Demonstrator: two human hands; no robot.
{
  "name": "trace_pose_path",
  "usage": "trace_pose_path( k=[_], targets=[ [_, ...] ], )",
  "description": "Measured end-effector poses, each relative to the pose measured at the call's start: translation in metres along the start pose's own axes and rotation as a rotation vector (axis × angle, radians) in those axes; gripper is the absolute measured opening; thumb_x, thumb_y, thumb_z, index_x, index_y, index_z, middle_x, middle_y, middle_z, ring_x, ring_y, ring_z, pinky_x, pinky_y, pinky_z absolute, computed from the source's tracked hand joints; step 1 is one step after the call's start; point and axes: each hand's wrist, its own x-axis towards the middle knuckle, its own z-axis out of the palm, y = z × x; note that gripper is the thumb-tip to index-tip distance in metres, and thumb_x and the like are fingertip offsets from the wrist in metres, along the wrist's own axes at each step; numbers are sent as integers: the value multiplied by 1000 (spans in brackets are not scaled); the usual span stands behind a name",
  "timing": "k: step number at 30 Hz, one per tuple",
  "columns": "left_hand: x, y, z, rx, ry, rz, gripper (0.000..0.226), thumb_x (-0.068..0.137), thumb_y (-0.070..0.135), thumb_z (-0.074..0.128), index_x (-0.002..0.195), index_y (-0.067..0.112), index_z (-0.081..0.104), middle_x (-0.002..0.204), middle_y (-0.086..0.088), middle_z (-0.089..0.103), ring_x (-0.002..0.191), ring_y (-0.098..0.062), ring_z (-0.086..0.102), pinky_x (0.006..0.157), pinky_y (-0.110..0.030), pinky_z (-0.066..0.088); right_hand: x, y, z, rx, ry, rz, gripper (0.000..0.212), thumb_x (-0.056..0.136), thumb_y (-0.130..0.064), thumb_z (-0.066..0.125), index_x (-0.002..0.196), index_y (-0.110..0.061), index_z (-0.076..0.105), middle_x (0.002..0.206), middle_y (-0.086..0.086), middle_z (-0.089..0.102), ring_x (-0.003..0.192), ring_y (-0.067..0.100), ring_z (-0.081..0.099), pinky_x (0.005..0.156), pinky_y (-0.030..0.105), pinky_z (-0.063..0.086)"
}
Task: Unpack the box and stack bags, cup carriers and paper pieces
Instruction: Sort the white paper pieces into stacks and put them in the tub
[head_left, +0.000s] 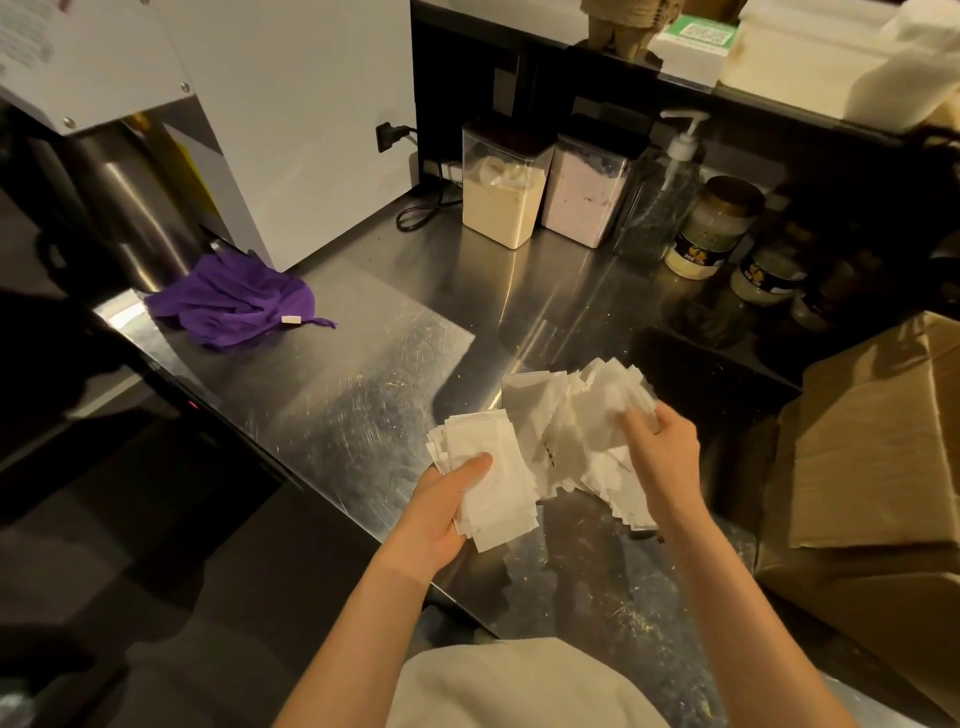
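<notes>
Just left of the cardboard box (872, 441), on the steel tabletop (363, 374): white paper pieces in two lots.

- Gathered stack (493, 467), the lot farther from the box. The left hand (447, 499) grips it, thumb pressed on top and fingers curled beneath. It is lifted at the near end, probably so that more pieces can be laid onto it.
- Fanned pile (576, 431), between that stack and the box. It lies skewed and overlapping on the tabletop. The right hand (662, 441) digs in at its far edge, fingers curled round a clump of pieces. Judged to be pulling off the next batch.

The box lies with its flaps toward the work, near the right hand. No bags or cup carriers can be made out.

A purple cloth (234, 301) lies well left of the box and clear of the paper. Canisters (501, 202) stand behind, left of the box.

Risk: loose sheets could slide off the fan.
</notes>
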Motion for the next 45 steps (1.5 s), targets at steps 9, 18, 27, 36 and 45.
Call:
trace_pose_path(
  k=[9, 18, 27, 36, 45],
  targets=[
    [-6, 5, 5, -39, -75, -5, 35, 90, 8, 63, 125, 4, 60, 109, -13, 72, 98, -27, 70, 72, -38, 61, -20, -65, -19, 671, -568, 297, 21, 92, -7, 41, 108, -3, 54, 90, 9, 63, 60, 9, 64, 48, 18, 49],
    [-17, 13, 10, -106, -181, -59, 33, 96, 41, 52, 117, 18, 64, 106, -10, 74, 99, -25, 69, 88, -41, 53, -30, -32, 33, -15, -480, 199, 21, 91, -24, 57, 110, -16, 60, 107, 2, 63, 94, 23, 65, 75, 38, 60],
    [-14, 10, 6, -34, -144, -50, 36, 91, 28, 63, 123, 11, 63, 115, -14, 71, 110, -31, 66, 101, -47, 49, -56, -29, 54, 66, -451, 243, 63, 92, -59, 44, 145, -28, 28, 142, -1, 43, 120, 21, 50, 96, 43, 49],
    [-17, 10, 6, 45, -130, -1, 39, 77, 14, 72, 115, 7, 66, 100, -14, 74, 88, -25, 73, 75, -38, 61, -61, -37, 65, 50, -641, 130, 79, 92, -59, 41, 153, -32, 1, 159, -3, 12, 141, 20, 26, 114, 40, 26],
    [-19, 17, 0, -49, -81, 38, 33, 86, 12, 67, 117, 2, 64, 104, -18, 73, 92, -31, 72, 74, -45, 61, -60, -14, 54, 136, -767, 220, 51, 83, -14, 71, 127, -20, 47, 114, -1, 64, 97, 13, 66, 73, 25, 57]
  ],
)
